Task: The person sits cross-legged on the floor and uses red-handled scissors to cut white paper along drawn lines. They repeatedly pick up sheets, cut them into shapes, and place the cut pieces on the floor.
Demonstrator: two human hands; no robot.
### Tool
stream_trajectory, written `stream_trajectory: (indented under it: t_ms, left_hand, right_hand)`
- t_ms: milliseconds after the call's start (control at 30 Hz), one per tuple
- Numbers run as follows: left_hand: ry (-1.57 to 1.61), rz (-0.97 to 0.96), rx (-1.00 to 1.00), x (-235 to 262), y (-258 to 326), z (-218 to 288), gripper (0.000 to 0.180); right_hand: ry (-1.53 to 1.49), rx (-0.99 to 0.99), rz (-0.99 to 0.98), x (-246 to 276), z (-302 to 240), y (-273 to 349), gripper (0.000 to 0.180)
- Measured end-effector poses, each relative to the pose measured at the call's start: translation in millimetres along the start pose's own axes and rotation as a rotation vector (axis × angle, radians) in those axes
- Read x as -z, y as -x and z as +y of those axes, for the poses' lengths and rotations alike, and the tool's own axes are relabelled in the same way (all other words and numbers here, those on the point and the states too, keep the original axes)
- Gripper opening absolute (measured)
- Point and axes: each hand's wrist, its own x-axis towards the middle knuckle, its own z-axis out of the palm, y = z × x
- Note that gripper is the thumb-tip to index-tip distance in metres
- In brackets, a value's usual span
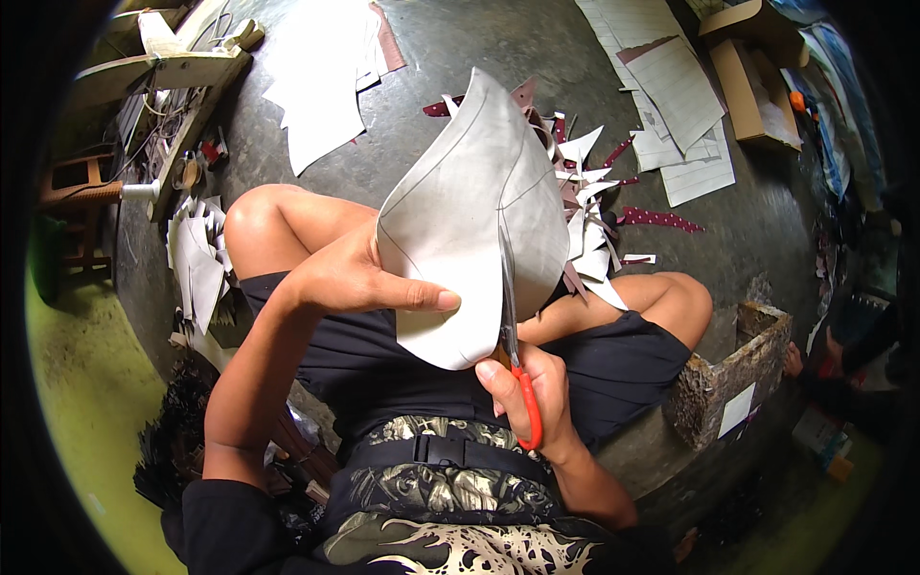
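Observation:
A white sheet with dark pencil-like lines drawn on it is held up over my lap, its surface bowed. My left hand grips its left edge, thumb flat on the face and fingers hidden behind. My right hand is closed round the red handles of a pair of scissors. The scissor blades point away from me and lie within a slit running in from the sheet's near edge, along a drawn line. Beyond my right knee lies a heap of white and maroon dotted offcuts.
White cut sheets lie on the grey floor ahead, with marked sheets and a cardboard box far right. A worn block-shaped box stands by my right knee. White pieces are stacked left, near a wooden frame. Another person's hand shows at right.

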Motion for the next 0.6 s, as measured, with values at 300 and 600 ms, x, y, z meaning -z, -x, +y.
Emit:
stream_trajectory:
  t_ms: [300,600]
  left_hand:
    - [-0.014,-0.04,0.021,-1,2,-5,0.064]
    - [0.325,-0.161,-0.044,29,-7,1,0.087]
  right_hand:
    - [-0.104,0.005,-0.035,-1,3,-3,0.027]
    - [0.034,-0.067,-0.056,8,-1,2,0.028]
